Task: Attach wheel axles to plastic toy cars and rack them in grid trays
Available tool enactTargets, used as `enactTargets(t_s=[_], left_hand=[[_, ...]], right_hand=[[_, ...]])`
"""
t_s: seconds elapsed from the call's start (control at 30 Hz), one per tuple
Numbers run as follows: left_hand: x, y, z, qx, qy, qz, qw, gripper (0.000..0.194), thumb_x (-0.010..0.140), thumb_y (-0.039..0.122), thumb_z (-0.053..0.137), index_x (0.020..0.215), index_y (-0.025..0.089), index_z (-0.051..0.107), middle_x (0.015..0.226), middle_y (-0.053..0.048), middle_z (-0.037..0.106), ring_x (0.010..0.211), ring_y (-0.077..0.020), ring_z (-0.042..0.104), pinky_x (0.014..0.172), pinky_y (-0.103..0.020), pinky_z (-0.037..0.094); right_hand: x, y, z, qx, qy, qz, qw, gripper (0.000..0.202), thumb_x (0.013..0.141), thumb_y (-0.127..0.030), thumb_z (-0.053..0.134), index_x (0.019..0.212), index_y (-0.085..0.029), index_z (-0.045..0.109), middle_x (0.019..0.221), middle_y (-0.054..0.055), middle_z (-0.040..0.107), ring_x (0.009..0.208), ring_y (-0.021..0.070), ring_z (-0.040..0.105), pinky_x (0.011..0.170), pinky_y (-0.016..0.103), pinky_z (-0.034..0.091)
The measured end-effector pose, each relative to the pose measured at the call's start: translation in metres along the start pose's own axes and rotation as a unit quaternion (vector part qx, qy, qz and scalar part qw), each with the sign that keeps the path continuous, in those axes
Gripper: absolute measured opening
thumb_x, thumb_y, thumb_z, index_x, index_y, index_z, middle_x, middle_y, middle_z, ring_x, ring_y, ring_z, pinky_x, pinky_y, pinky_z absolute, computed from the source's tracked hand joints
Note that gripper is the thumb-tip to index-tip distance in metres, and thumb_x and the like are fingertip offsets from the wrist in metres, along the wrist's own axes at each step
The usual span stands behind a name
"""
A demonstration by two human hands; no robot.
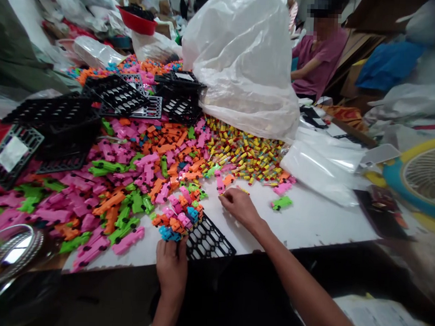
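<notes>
A black plastic grid tray (pixel 211 239) lies at the table's near edge, its left part covered by small orange, pink and blue toy figures (pixel 183 219). My left hand (pixel 171 263) is closed at the tray's near left corner, right against a blue toy; its fingertips are partly hidden. To the right of the tray, just above the white tabletop, my right hand (pixel 239 206) is closed in a pinch. What it pinches is too small to make out. Close beyond its fingers lie a pink toy car (pixel 220 183) and an orange one (pixel 229 179).
Pink, orange and green toy cars (pixel 73 201) are heaped at left, yellow small pieces (pixel 246 152) at centre. Black trays (pixel 58 114) are stacked on the heap. A large plastic bag (pixel 242 64), a fan (pixel 424 175) and a seated person (pixel 324 62) are beyond.
</notes>
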State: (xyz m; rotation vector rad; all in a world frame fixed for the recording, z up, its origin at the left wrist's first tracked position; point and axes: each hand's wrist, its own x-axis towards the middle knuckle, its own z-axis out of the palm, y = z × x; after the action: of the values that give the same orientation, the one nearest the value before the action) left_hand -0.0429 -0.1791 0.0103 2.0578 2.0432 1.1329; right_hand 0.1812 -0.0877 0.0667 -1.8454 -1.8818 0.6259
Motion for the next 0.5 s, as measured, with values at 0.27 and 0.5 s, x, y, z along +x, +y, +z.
enactTargets(t_s=[0.27,0.5], left_hand=[[-0.002,-0.002,0.003,0.012,0.018,0.011,1.000,0.019,0.088,0.036,0.053,0.083,0.019,0.061,0.077,-0.004,0.058,0.077,-0.0199,0.054,0.068,-0.032,0.044],[-0.002,-0.001,0.003,0.006,0.014,0.008,1.000,0.021,0.088,0.037,0.053,0.082,0.019,0.062,0.078,-0.005,0.060,0.079,-0.0204,0.055,0.069,-0.033,0.045]], right_hand=[[-0.029,0.000,0.037,0.436,-0.082,-0.015,0.896,0.021,0.084,-0.038,0.056,0.095,-0.023,0.044,0.070,-0.004,0.062,0.064,0.0139,0.064,0.061,0.027,0.052],[-0.013,0.007,0.047,0.383,-0.119,-0.092,0.911,0.025,0.086,-0.037,0.054,0.105,-0.021,0.049,0.072,-0.004,0.056,0.063,0.0120,0.058,0.059,0.023,0.047]])
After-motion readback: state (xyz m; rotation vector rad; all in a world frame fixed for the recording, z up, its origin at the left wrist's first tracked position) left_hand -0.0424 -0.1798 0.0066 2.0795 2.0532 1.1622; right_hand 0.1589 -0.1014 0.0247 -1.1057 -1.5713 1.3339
